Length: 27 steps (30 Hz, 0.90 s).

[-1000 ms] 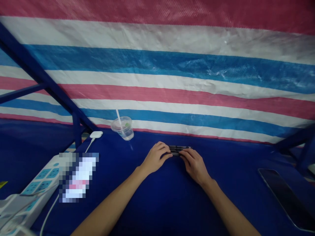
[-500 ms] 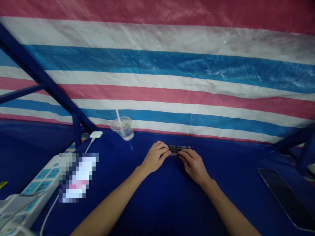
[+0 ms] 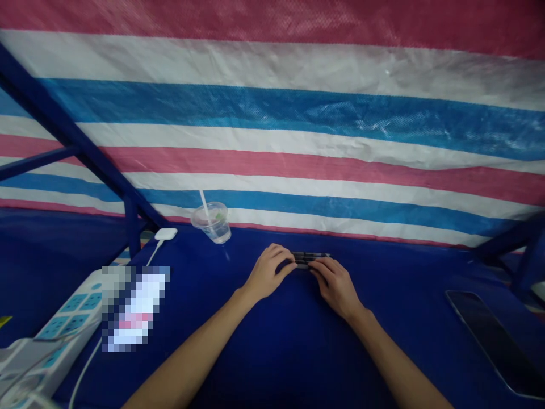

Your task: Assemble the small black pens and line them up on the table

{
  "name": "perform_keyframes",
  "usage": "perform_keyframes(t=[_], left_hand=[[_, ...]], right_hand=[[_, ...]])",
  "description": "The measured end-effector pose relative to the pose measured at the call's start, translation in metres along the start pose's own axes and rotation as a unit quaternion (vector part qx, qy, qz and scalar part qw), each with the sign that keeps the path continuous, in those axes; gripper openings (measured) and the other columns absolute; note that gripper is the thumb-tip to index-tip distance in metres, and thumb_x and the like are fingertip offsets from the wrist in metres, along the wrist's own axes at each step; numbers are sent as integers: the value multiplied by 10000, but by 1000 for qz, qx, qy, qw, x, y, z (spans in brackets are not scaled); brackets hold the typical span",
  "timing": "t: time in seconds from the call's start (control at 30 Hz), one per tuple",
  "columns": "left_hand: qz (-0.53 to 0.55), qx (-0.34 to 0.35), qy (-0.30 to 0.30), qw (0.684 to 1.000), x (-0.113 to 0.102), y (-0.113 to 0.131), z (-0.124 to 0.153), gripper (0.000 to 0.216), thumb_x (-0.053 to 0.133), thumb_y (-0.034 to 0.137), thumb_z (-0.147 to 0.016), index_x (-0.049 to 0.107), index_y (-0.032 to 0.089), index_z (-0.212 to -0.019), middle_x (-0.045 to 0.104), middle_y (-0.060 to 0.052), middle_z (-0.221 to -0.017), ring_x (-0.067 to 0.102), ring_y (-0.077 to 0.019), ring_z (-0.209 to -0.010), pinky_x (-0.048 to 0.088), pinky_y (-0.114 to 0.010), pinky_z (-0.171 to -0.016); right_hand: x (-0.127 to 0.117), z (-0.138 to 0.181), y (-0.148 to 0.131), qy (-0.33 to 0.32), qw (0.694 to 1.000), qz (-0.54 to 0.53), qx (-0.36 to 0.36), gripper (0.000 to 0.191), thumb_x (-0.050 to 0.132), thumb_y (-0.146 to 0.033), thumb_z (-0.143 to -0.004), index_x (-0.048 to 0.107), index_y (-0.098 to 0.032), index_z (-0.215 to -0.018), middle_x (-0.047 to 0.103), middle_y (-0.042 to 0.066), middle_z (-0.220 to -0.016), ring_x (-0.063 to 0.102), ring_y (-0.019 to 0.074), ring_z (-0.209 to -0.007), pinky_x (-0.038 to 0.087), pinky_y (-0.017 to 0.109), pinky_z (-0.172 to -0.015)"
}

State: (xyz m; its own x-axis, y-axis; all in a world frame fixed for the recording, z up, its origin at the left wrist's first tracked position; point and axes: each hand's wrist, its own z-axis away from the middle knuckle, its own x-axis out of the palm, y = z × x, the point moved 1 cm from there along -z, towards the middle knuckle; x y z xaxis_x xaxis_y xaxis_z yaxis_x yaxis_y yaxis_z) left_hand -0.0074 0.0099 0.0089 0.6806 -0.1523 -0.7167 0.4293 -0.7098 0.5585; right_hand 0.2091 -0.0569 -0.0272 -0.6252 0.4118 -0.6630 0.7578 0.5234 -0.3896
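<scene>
Several dark pens (image 3: 304, 258) lie side by side, left to right, on the blue table in the middle of the head view. My left hand (image 3: 269, 271) closes on their left ends, thumb at the near side and fingers curled over the far side. At the right, my right hand (image 3: 335, 284) pinches the nearer pens with thumb and fingertips. The far pen's right end sticks out past my right fingers. Both hands cover the pens' ends, so their tips and exact number are hidden.
A clear plastic cup with a straw (image 3: 217, 224) stands at the back left. On the left are a white power strip (image 3: 80, 312), a white charger (image 3: 166, 233) and a blurred bright screen (image 3: 138, 309). A dark phone (image 3: 494, 343) lies right. A striped sheet (image 3: 298, 136) hangs behind.
My right fingers have shifted very slightly on the pens, showing a little more of the far ones. My left hand stays nearly still.
</scene>
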Motion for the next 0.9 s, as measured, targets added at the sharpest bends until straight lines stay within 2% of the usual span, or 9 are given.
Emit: perform_keyframes(t=[0.1,0.33,0.5,0.63,0.7,0.8,0.9], left_hand=[[9,-2,-4,1000,-1,1,0,174,669,362,-967,641,216,-1056,672,-53,-1072,580,-226,-1066,491,-412,-960],[-4,0,-14,1000,3,-2,-1,125,629,337,-995,677,221,-992,686,-43,-1050,563,-227,-1074,474,-418,-975],[-5,-3,-21,1000,2,-3,-1,302,516,321,-1052,706,205,-848,685,-48,-1056,563,-218,-1063,473,-408,-968],[11,2,-5,1000,0,0,-1,164,630,360,-994,693,218,-1048,687,-50,-1082,569,-221,-1082,486,-411,-979],[17,12,1,1000,1,0,0,209,694,366,-951,679,231,-1111,686,-49,-1094,572,-224,-1097,493,-414,-986],[17,27,-5,999,2,-1,0,127,655,330,-978,708,244,-1056,692,-47,-1063,575,-224,-1092,496,-414,-987],[10,18,-2,1000,2,-2,-1,177,581,314,-1021,732,230,-982,693,-55,-1055,572,-220,-1071,498,-406,-966]], right_hand=[[1,1,2,3,1000,-1,4,212,525,-193,-1024,691,-211,-1156,719,98,-1102,690,238,-982,582,408,-898],[1,1,2,-5,1000,10,-7,229,527,-187,-1020,701,-222,-1164,726,92,-1073,698,231,-933,586,394,-850],[1,1,2,1,1000,1,-8,206,538,-191,-1017,703,-225,-1136,725,91,-1079,698,235,-952,583,394,-858],[1,0,2,3,1000,-1,3,192,543,-193,-1015,698,-220,-1125,725,90,-1084,694,240,-962,577,408,-883],[0,0,2,5,1000,-5,10,190,544,-193,-1015,692,-217,-1131,722,90,-1092,691,241,-976,573,417,-902],[1,1,2,-3,1000,-11,14,185,545,-201,-1015,686,-218,-1133,717,93,-1098,688,244,-985,573,425,-908],[2,1,1,-14,1000,-23,9,184,542,-210,-1016,678,-223,-1139,710,96,-1104,685,245,-991,578,426,-908]])
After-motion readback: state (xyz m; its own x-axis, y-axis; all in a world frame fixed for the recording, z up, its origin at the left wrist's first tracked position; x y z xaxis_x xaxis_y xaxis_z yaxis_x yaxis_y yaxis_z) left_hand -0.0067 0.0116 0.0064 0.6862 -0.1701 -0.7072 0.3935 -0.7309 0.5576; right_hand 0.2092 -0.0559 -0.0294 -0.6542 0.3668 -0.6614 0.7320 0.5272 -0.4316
